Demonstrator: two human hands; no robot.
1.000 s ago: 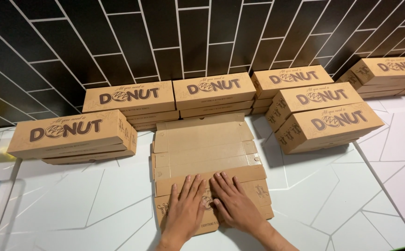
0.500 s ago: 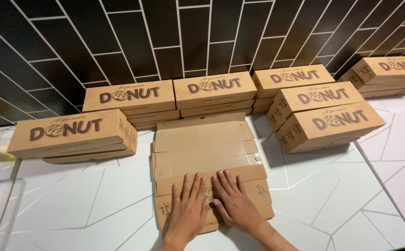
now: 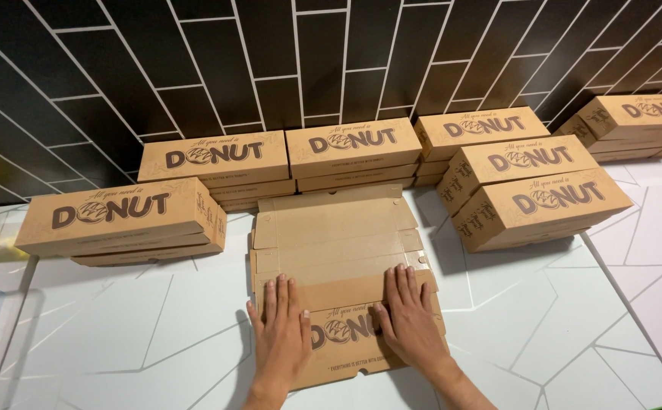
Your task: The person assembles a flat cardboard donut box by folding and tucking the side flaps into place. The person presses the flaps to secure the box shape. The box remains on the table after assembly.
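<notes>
So the flat brown cardboard box blank [image 3: 338, 250] is lying unfolded in the middle of the white geometric-patterned counter [image 3: 118, 334], with its near flap folded up toward the camera, showing dark brown printed lettering and a small logo. The rest of it is plain kraft cardboard with crease lines running across and little tabs at the sides. The left hand [image 3: 281, 330] is pressing flat on the near flap's left part, fingers spread open, gripping nothing. The right hand [image 3: 410, 319] is doing the same on the right part, palm down. Assembled brown cardboard boxes [image 3: 213, 159] are sitting stacked around it against the black tiled wall [image 3: 270, 61].
</notes>
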